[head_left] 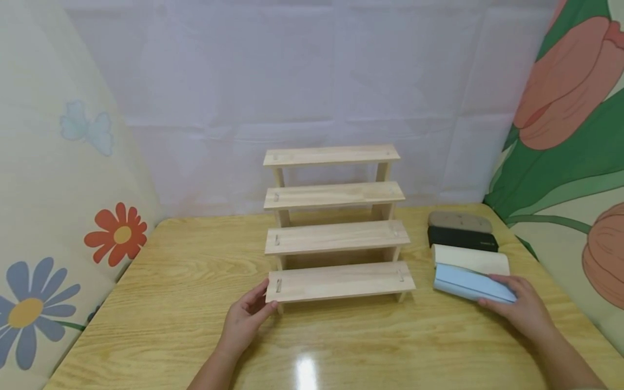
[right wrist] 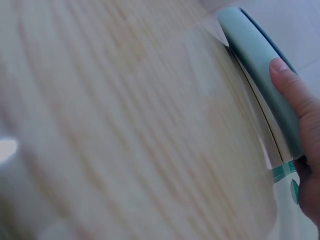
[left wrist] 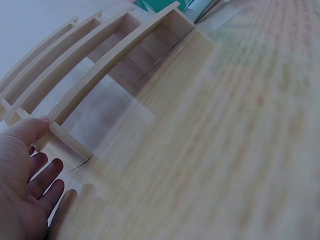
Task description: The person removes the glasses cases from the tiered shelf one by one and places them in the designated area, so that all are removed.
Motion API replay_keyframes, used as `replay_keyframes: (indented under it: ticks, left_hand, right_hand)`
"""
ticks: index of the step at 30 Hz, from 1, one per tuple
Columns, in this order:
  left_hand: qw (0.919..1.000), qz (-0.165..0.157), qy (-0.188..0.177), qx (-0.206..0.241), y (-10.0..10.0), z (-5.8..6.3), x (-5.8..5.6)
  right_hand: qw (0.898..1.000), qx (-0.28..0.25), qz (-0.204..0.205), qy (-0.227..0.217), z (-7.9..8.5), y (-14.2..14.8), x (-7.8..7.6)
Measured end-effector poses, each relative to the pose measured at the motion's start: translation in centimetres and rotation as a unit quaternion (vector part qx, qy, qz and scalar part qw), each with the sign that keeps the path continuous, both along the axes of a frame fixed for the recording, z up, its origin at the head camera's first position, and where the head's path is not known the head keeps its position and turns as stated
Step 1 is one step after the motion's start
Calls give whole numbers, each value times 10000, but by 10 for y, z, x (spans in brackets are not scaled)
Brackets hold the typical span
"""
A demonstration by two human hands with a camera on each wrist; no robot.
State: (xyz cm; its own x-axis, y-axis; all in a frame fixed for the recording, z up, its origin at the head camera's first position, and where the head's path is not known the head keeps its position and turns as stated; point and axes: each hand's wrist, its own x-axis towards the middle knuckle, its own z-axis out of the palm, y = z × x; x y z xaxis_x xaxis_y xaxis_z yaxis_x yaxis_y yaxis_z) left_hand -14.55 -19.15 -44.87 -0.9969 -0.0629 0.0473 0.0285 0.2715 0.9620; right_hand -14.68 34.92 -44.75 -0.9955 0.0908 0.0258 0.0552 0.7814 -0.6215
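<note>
A pale wooden tiered display stand [head_left: 341, 281] with several step-like shelves stands in the middle of the table. At the left end of its lowest shelf, my left hand [head_left: 244, 319] grips the corner between thumb and index finger. The left wrist view shows the thumb [left wrist: 35, 129] against that corner, the other fingers loosely bent below. To the right, my right hand [head_left: 524, 309] holds a light blue glasses case [head_left: 468, 283] by its right end. In the right wrist view, the thumb [right wrist: 285, 75] lies along the case's side; the fingers beneath are mostly hidden.
Behind the blue case lie a white glasses case [head_left: 470, 260], a black one [head_left: 460, 238] and a beige one [head_left: 458, 220], in a row. The wooden table [head_left: 195, 260] is bordered by a white cloth backdrop [head_left: 317, 70] and flower-printed cloths at both sides.
</note>
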Motion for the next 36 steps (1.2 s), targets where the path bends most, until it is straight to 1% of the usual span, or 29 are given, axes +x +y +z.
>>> replay_keyframes:
  ticks: [3, 11, 20, 25, 32, 36]
  left_hand:
    - [10000, -6, -27, 38, 0, 1, 1]
    - [9999, 67, 59, -81, 0, 1, 1]
    - [10000, 53, 9, -78, -1, -1, 0]
    - [9999, 13, 35, -94, -1, 0, 0]
    - [9999, 40, 53, -134, 0, 0, 1]
    - [9999, 52, 25, -121, 0, 1, 1]
  right_hand:
    - [10000, -5, 6, -12, -1, 1, 0]
    - [9998, -20, 34, -178, -6, 4, -2]
    - [9998, 20, 137, -116, -9, 5, -4]
    - [9999, 75, 25, -132, -8, 4, -5]
    - [9998, 116, -160, 52, -8, 3, -7]
    - [9997, 134, -205, -54, -7, 3, -9]
